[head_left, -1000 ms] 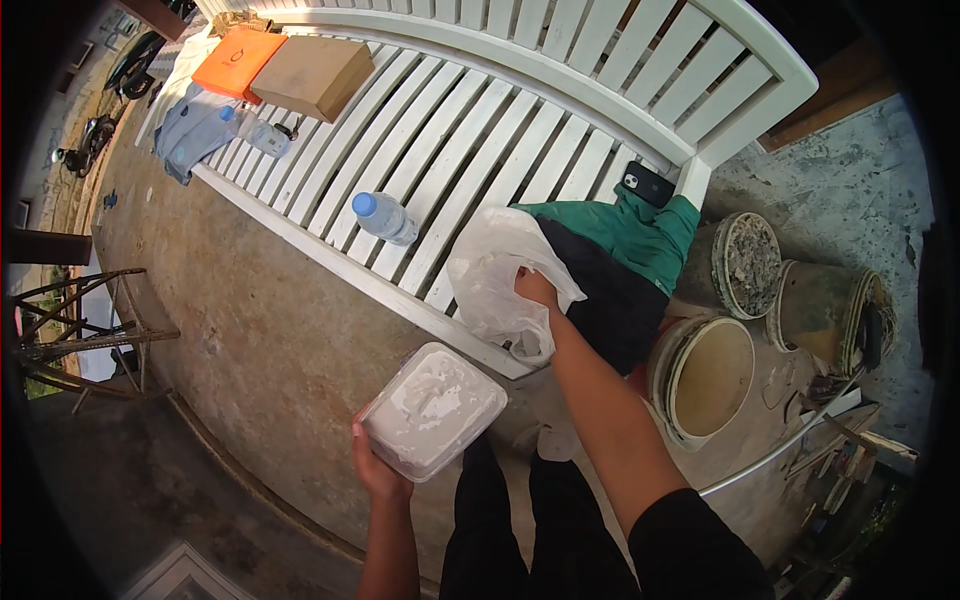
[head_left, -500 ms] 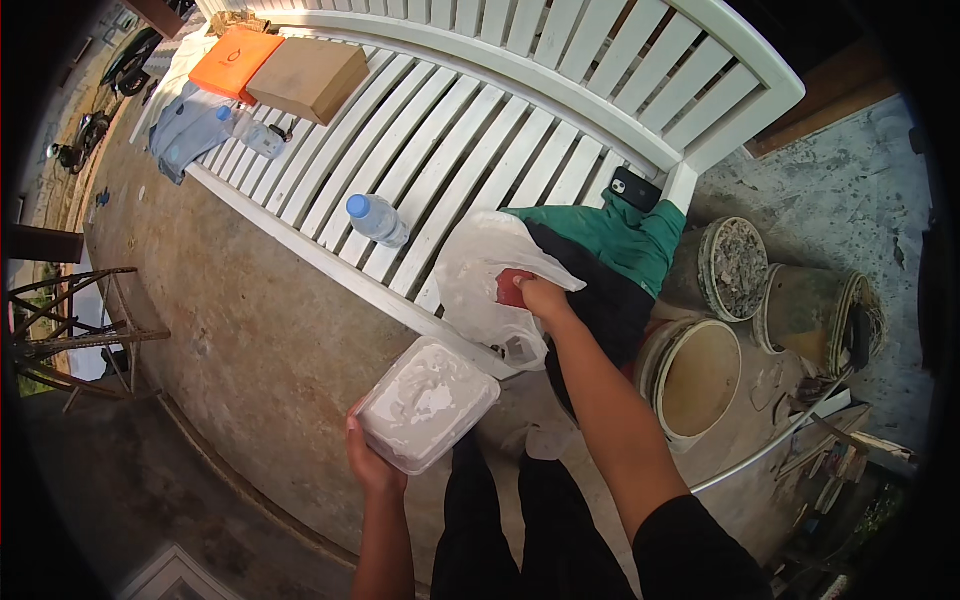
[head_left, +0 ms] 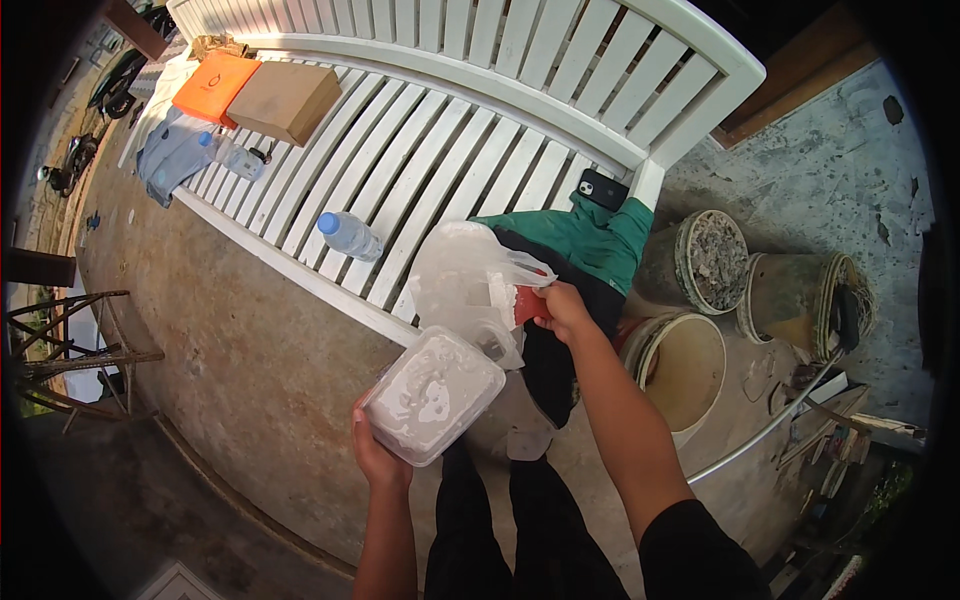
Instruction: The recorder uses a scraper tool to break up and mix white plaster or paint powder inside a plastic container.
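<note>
My left hand (head_left: 378, 448) grips the side of a rectangular plastic tub (head_left: 435, 395), tilted a little and coated inside with pale grey-white paste. In my right hand (head_left: 564, 310) is a red putty scraper (head_left: 527, 303), its far end loaded with white paste. The scraper is at the mouth of a white plastic bag (head_left: 445, 268), which lies on the bench's near end and hangs over its front edge. Part of the scraper is covered by my fingers. Black and green cloth (head_left: 590, 240) lies beneath and beside the bag.
On the white slatted bench (head_left: 415, 165) are a water bottle (head_left: 350, 237), a black phone (head_left: 603, 189), a cardboard box (head_left: 287, 102) and an orange box (head_left: 214, 88). Several buckets (head_left: 684, 370) stand on the right, near a long pale pipe (head_left: 762, 440).
My right hand has drawn the scraper slightly back from the bag, and white paste now shows on its end. The left hand still holds the tub. The view has shifted slightly.
</note>
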Demonstrator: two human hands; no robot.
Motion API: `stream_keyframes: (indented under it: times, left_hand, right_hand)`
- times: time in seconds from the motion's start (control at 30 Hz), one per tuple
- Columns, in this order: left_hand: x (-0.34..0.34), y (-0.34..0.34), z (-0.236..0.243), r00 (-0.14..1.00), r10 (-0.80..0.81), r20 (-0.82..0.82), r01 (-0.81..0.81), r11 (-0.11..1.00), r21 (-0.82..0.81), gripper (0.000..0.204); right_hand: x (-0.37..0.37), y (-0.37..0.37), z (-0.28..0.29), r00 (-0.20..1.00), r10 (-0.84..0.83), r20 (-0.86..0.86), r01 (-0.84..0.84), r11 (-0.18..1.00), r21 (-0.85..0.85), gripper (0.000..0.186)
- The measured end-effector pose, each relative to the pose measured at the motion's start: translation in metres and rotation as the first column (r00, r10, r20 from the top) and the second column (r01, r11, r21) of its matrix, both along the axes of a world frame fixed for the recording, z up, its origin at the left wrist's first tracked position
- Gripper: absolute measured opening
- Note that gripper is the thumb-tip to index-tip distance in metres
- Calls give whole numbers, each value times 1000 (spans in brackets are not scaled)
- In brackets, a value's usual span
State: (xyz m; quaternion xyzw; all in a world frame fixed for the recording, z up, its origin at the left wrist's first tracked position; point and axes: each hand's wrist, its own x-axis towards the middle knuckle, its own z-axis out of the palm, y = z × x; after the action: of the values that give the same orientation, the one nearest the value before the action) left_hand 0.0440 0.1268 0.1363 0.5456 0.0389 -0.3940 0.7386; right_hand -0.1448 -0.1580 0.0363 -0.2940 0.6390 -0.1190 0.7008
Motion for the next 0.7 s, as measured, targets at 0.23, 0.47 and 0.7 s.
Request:
stream_keyframes:
  times: [0.23, 0.47, 0.7]
  left_hand:
    - [-7, -3, 0, 1000, -6, -1, 6, 1000, 5, 48]
    - [-8, 1, 3, 999, -28, 24, 28, 1000, -4, 48]
    - [-20, -4, 21, 992, -113, 49, 115, 992, -49, 49]
  right_hand:
    - [-4, -3, 18, 974, 213, -79, -217, 975, -45, 23]
    - [-24, -10, 55, 941, 332, -59, -337, 936, -98, 22]
    - [-43, -19, 132, 946, 323, -21, -319, 919, -230, 21]
